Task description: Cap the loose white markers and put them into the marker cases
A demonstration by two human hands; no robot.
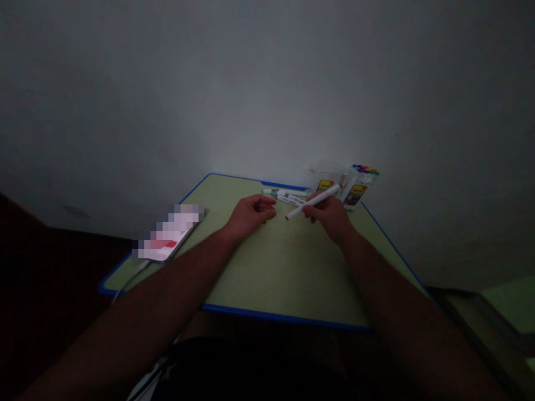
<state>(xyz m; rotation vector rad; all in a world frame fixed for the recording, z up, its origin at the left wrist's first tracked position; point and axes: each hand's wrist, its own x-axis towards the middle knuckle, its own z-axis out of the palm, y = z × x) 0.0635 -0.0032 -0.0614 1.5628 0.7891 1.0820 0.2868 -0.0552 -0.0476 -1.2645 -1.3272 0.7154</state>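
My right hand (332, 216) grips a white marker (309, 205) between thumb and fingers, its tip end slanting down to the left. My left hand (252, 214) hovers over the table left of that marker, fingers loosely curled and apart from the thumb, with nothing seen in it. Behind the hands lie several white markers (288, 199), one with a green end. At the back right stands a clear case (360, 184) of markers with many coloured ends. Beside it is another clear case (328, 172) with a yellow label, partly hidden by my right hand and the held marker.
The light green table (267, 278) has a blue edge and stands against a grey wall (267, 100). A phone (171, 234) with a lit, blurred screen lies on the left side, and a white cable (129, 278) runs from it over the front edge.
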